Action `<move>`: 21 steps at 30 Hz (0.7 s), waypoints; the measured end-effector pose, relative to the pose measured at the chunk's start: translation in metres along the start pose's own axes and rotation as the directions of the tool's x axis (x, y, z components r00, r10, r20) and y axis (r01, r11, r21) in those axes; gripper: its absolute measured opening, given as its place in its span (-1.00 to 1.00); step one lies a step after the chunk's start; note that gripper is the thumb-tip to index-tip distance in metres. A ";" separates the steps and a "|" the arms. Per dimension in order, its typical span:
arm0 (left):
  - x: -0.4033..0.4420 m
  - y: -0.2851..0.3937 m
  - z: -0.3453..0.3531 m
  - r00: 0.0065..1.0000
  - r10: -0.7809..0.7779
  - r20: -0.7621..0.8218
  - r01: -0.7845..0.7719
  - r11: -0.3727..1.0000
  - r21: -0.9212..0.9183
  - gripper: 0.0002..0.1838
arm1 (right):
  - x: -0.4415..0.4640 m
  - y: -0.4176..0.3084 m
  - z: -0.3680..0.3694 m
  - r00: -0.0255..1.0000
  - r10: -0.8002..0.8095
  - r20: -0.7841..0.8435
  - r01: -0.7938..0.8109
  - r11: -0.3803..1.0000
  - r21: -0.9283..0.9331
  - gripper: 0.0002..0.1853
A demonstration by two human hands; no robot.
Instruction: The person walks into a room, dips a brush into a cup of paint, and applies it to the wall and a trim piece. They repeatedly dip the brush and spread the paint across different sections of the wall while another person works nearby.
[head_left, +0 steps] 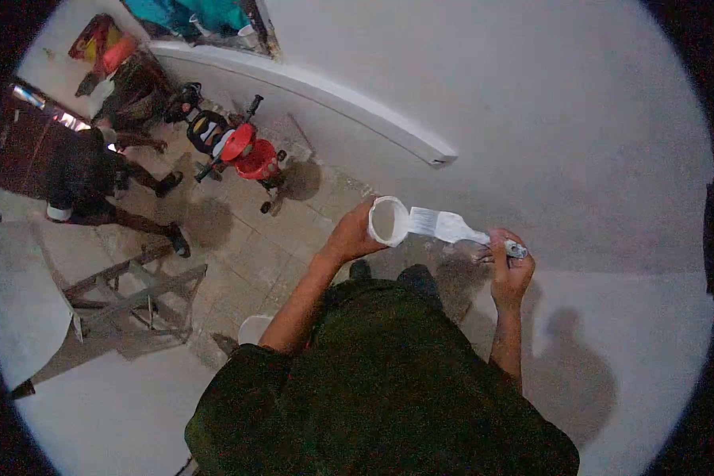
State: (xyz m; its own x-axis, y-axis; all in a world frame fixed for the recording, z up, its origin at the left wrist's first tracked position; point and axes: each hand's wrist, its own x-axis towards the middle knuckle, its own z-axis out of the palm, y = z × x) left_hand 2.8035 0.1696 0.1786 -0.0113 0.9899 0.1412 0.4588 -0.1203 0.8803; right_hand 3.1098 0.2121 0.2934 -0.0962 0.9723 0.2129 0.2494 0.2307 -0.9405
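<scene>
My left hand [351,235] is wrapped round a white paint cup [389,221], its round mouth facing up toward me. A pale layer shows inside the cup, but how full it is I cannot tell. In my right hand [512,267] is a paintbrush [450,226], gripped by its handle. White paint coats the brush's bristles and ferrule. The bristle tips point left at the cup's rim, touching it or very close to it.
A white wall [579,159] rises ahead and to the right, with a raised ledge [333,93]. A red-and-black tricycle [242,147] stands on the tiled floor. Another person [87,174] is at the left, near a folding wooden stand [139,289]. A white bucket [254,328] sits by my left elbow.
</scene>
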 end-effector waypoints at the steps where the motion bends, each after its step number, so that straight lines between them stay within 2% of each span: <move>1: -0.004 0.010 -0.007 0.999 -0.051 -0.001 0.051 0.998 -0.043 -0.09 | -0.001 -0.006 0.000 1.000 -0.004 0.002 0.004 1.000 0.013 -0.78; 2: -0.009 0.017 -0.016 0.995 -0.100 0.001 0.100 0.991 -0.092 -0.09 | -0.002 -0.009 0.001 1.000 -0.008 0.010 0.008 1.000 0.012 -0.78; 4: -0.022 0.020 -0.034 0.996 -0.067 -0.054 0.063 0.994 -0.086 -0.09 | -0.005 -0.012 0.001 0.989 0.145 -0.014 -0.140 0.976 0.169 -0.75; 6: -0.034 0.010 -0.049 0.992 -0.041 -0.116 0.033 0.997 -0.069 -0.09 | -0.005 -0.013 0.010 0.985 0.170 -0.031 -0.159 0.963 0.216 -0.74; 9: -0.055 0.002 -0.064 0.981 -0.109 -0.162 0.107 0.994 -0.018 -0.07 | -0.006 -0.022 0.017 0.971 0.231 -0.053 -0.207 0.935 0.289 -0.70; 14: -0.081 -0.006 -0.056 0.970 -0.122 -0.208 0.096 0.987 -0.128 0.00 | -0.007 -0.014 0.028 0.938 0.333 -0.091 -0.270 0.872 0.408 -0.67; 15: -0.088 -0.028 -0.047 0.971 -0.123 -0.203 0.102 0.989 -0.108 0.04 | -0.006 -0.006 0.028 0.937 0.338 -0.086 -0.272 0.862 0.428 -0.67; 18: -0.094 0.007 -0.052 0.977 -0.093 -0.192 0.065 0.987 -0.145 0.07 | -0.005 -0.006 0.026 0.925 0.373 -0.068 -0.302 0.834 0.462 -0.67; 19: -0.095 0.036 -0.065 0.975 -0.179 -0.135 0.164 0.980 -0.116 0.06 | -0.002 -0.013 0.029 0.917 0.394 -0.058 -0.323 0.822 0.469 -0.68; 20: -0.099 0.041 -0.070 0.975 -0.175 -0.139 0.161 0.981 -0.109 0.06 | -0.002 -0.021 0.032 0.919 0.390 -0.056 -0.319 0.820 0.475 -0.68; 21: -0.103 0.045 -0.074 0.980 -0.071 -0.184 0.068 0.997 -0.024 0.04 | -0.002 -0.026 0.035 0.929 0.369 -0.038 -0.311 0.830 0.463 -0.67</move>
State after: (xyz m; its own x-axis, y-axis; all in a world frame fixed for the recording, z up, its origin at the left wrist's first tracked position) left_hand 2.7600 0.0570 0.2374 -0.2072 0.9653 0.1590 0.4353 -0.0546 0.8986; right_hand 3.0697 0.2027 0.3078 0.0396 0.9895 -0.1393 -0.2093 -0.1281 -0.9694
